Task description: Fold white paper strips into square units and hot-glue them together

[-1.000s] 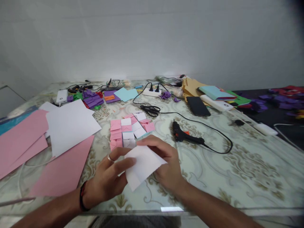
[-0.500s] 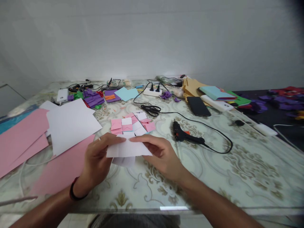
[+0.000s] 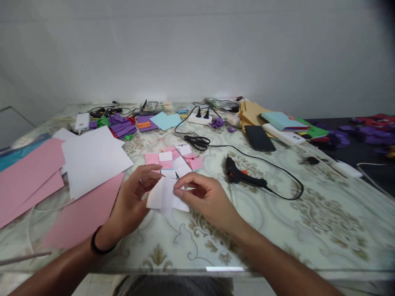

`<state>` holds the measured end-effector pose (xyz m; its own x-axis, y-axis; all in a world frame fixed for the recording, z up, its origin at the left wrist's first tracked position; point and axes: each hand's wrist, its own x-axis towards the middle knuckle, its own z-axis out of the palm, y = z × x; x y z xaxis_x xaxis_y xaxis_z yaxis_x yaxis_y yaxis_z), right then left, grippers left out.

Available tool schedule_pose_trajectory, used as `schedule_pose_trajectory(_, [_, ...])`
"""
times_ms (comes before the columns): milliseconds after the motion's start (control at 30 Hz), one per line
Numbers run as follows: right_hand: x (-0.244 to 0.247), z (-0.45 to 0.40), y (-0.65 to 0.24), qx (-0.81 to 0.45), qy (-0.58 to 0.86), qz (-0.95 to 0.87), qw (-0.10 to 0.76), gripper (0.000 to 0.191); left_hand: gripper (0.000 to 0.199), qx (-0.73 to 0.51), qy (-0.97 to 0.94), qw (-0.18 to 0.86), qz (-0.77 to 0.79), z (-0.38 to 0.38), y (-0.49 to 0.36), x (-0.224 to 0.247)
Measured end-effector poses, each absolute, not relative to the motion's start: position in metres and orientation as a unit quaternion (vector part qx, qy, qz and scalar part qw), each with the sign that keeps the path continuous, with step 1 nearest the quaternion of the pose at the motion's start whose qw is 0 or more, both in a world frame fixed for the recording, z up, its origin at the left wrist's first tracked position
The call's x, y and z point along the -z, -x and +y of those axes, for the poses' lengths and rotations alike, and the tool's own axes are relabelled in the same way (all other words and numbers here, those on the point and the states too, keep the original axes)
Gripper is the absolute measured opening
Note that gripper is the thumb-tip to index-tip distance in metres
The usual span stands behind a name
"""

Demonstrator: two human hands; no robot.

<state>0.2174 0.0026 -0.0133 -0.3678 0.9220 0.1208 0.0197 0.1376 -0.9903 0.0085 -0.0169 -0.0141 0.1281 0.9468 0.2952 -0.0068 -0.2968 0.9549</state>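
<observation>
The folded sheet (image 3: pixel 165 196) is thin white matt paper, creased, as are the pink sheets (image 3: pixel 31 170) and the small folded squares (image 3: pixel 175 160). The desk (image 3: pixel 308 222) has a glossy, smooth top, probably glass over a patterned cloth. The glue gun (image 3: pixel 239 176) looks like matt black plastic; the phone (image 3: pixel 259 138) is glossy.

- Left hand (image 3: pixel 131 201): bare, forearm entering from the lower left, black band at the wrist; fingers curled, thumb and fingertips pinched together.
- Right hand (image 3: pixel 206 199): bare, forearm entering from the lower right; fingers bent inward, thumb and forefinger closed in a pinch, just beside the left hand.
</observation>
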Motion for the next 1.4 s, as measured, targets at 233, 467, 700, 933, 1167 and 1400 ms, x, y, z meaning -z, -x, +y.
schedule_pose_trajectory(233, [0.013,-0.002,-0.213,-0.512,0.383,-0.626,0.445,0.016,0.021,-0.532,-0.607,0.406,0.429,-0.019,-0.011,0.014])
schedule_pose_trajectory(467, [0.017,0.0,-0.213,-0.525,0.382,-0.594,0.475,0.021,0.014,-0.536,-0.649,0.345,0.415,-0.018,-0.006,0.011])
schedule_pose_trajectory(700, [0.022,0.005,-0.211,-0.617,0.344,-0.546,0.45,0.03,0.029,-0.506,-0.632,0.418,0.414,-0.018,-0.008,0.014])
schedule_pose_trajectory(933, [0.021,0.0,-0.207,-0.616,0.353,-0.557,0.431,0.027,0.048,-0.523,-0.656,0.329,0.435,-0.018,-0.016,0.017])
schedule_pose_trajectory(1167, [0.021,0.001,-0.209,-0.628,0.336,-0.539,0.449,0.019,0.008,-0.511,-0.638,0.372,0.44,-0.018,-0.01,0.009])
schedule_pose_trajectory(1400, [0.014,0.005,-0.211,-0.76,0.287,-0.41,0.415,0.015,0.02,-0.47,-0.621,0.458,0.429,-0.014,-0.008,0.0])
